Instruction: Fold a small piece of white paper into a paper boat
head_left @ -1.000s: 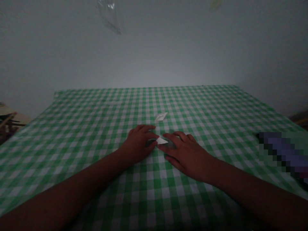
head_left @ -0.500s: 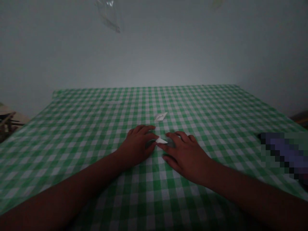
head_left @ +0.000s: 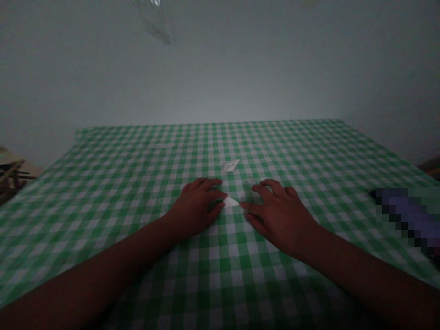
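Observation:
A small white folded paper piece (head_left: 231,202) lies on the green-and-white gingham tablecloth (head_left: 137,183), between my two hands. My left hand (head_left: 194,206) rests flat on the cloth, its fingertips at the paper's left end. My right hand (head_left: 280,215) lies palm down to the right, its index fingertip at or very near the paper's right point. Neither hand grips it. A second folded white paper piece (head_left: 230,166) lies farther up the cloth, beyond both hands and untouched.
A pixelated purple object (head_left: 409,220) lies at the cloth's right side. A clear plastic sheet (head_left: 153,20) shows at the top, in front of a pale wall (head_left: 220,68). Dark, partly seen items (head_left: 12,174) sit beyond the table's left edge.
My right hand has slid to the right, away from the near paper piece, and more of that paper now shows. My left hand and both paper pieces stay about where they were.

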`<state>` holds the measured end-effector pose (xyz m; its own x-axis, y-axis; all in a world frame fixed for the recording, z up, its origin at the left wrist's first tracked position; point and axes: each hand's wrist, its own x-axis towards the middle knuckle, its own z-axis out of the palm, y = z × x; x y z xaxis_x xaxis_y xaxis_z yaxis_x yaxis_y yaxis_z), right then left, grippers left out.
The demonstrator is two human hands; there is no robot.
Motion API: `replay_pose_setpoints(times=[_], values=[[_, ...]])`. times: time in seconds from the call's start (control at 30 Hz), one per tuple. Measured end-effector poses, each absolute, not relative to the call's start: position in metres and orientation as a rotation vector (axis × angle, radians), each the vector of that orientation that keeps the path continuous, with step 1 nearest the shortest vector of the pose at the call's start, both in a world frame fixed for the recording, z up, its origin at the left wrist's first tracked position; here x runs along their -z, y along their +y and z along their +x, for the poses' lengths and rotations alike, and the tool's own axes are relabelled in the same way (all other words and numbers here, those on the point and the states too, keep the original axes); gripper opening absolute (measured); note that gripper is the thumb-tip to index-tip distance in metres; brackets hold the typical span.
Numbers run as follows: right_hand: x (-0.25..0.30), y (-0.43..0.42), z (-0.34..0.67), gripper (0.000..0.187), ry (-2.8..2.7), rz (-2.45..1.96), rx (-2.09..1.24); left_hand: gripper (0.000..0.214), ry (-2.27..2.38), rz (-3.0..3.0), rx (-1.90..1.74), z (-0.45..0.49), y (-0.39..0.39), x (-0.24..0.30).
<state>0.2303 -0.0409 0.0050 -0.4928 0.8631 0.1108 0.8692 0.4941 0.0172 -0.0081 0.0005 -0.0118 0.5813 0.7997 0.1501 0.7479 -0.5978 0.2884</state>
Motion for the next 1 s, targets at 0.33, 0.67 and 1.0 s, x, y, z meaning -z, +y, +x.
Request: replay_pose_setpoints(times=[0.33, 0.67, 1.0], values=[[-0.005, -0.041, 0.221, 0.038, -2.667, -1.340, 0.081, 0.029, 1.308, 2.711, -0.351, -0.002, -0.004, 0.011], [-0.002, -0.039, 0.225, 0.035, -2.687, -1.405, 0.032, 0.033, 1.106, 2.761, -0.228, -0.018, 0.013, 0.012], [0.010, -0.020, 0.222, 0.028, -2.552, -1.354, -0.044, 0.035, 1.017, 2.736, -0.273, -0.017, 0.013, 0.007]])
